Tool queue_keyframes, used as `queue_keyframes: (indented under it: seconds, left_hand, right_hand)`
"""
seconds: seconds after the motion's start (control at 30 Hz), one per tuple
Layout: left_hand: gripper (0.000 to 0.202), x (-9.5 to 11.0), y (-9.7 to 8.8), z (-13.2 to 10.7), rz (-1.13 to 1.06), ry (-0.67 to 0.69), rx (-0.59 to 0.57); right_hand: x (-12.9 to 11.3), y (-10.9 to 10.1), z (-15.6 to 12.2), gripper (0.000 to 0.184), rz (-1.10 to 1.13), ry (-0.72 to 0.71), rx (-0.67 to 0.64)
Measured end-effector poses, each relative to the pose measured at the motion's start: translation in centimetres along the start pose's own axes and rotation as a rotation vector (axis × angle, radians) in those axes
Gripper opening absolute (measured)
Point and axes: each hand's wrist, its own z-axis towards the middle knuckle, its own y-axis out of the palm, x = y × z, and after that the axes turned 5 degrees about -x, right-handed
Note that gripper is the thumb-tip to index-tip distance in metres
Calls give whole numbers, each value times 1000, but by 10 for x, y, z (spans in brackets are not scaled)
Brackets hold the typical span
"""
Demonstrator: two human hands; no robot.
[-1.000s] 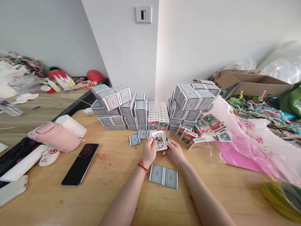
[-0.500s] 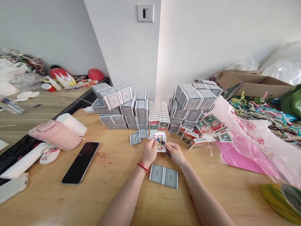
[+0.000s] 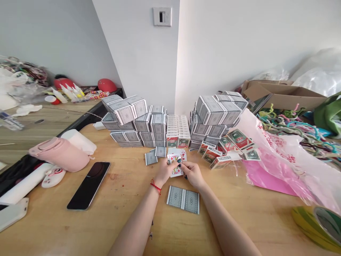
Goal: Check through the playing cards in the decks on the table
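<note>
Tabletop [image 3: 119, 231], wood, contents from left:

- White case [image 3: 13, 217], at the table's left edge.
- Pink pouch [image 3: 60, 154], lying on its side.
- Phone [image 3: 88, 185], dark screen up, set slantwise.
- Left stack of cards [image 3: 128, 124], patterned grey backs, piled in blocks at the rear.
- Loose cards [image 3: 157, 155], backs up, overlapping, in front of that stack.
- Left hand [image 3: 164, 173], red string bracelet [image 3: 156, 186] at wrist. Thumb lies across the face of a picture card, pinching it; the fingers underneath are hidden.
- Picture card [image 3: 175, 172], one item or a thin packet, cannot tell; face up, red and yellow figure, between the two hands above the table.
- Card boxes [image 3: 178, 131], two upright rows, standing between the stacks.
- Face-up cards [image 3: 182, 153], on the table just beyond the hands.
- Two cards [image 3: 183, 200], backs up, side by side, nearer the wearer than the hands.
- Right hand [image 3: 194, 174], thumb and fingertips drawn together, pinching the picture card's right edge.
- Right stack of cards [image 3: 213, 113], same grey backs, rear.
- Red-and-green boxes [image 3: 215, 154], lying askew before it.
- Pink sheet [image 3: 266, 179], partly under clear plastic.
- Tape roll [image 3: 317, 225], yellow and green, near right corner.
</note>
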Motion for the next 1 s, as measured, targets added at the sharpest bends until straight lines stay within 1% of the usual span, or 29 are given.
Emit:
queue_keyframes:
  seconds: [0.1, 0.17, 0.27, 0.43, 0.5, 0.6, 0.7, 0.83, 0.9, 1.0]
  left_hand:
    - [43, -2, 6, 2, -132, -58, 34]
    - [46, -2, 9, 3, -193, -87, 63]
    - [42, -2, 10, 5, -268, -109, 93]
    - [35, -5, 11, 7, -345, -83, 182]
    - [35, -6, 12, 8, -362, -89, 212]
    - [36, -5, 14, 9, -385, -93, 267]
    - [36, -4, 17, 10, -362, -44, 308]
    - [32, -4, 16, 9, -291, 30, 264]
    - [30, -5, 13, 9, -212, 44, 257]
    - [29, -7, 8, 9, -20, 63, 280]
  right_hand:
    - [-1, 3, 0, 42, -49, -48, 42]
    - [-1, 5, 0, 42, -80, -56, 68]
    - [-1, 7, 1, 36, -91, -55, 49]
    - [0, 8, 0, 31, -89, -31, 1]
    - [0, 9, 0, 31, -98, -33, 6]
    - [0, 11, 0, 34, -112, -72, 52]
    - [-1, 13, 0, 31, -80, -47, 86]
    - [-2, 9, 0, 30, 41, 32, 123]
    - [-2, 6, 0, 33, 97, 48, 168]
    - [1, 1, 2, 34, 152, 50, 268]
